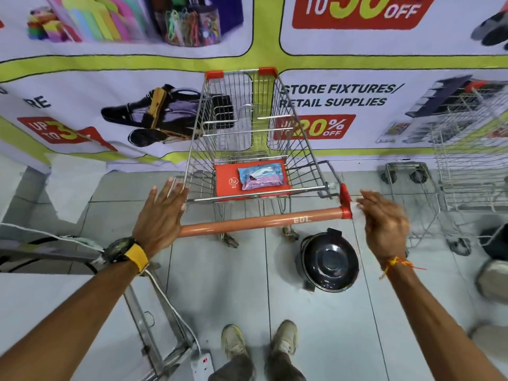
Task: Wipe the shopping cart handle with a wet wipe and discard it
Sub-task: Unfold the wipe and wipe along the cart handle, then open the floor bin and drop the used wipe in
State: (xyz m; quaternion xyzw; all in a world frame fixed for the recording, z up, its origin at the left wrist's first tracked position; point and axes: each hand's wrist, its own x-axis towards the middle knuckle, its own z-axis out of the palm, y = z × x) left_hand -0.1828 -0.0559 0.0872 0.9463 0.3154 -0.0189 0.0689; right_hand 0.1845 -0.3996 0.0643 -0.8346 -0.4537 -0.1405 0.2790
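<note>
The shopping cart (247, 138) stands on the tiled floor (233, 292) facing a printed sale banner (343, 100), its wire basket silver with red corner caps. Its handle (261, 222) is a smooth orange-pink bar with faint pale lettering near the right end and a red plastic cap (345, 203) there. The left hand (160, 218) lies over the handle's left end with fingers spread flat, its grip not closed round anything. The right hand (384, 224) is just off the right end, beside the red cap, fingers loosely curled and pinching a small white wet wipe (357, 209) (only a scrap shows at the fingertips). A pack of wipes (261, 177), blue and pink, lies on the red child-seat flap (228, 182) inside the basket. A black lidded bin (328, 262) sits on the floor below the handle's right part.
</note>
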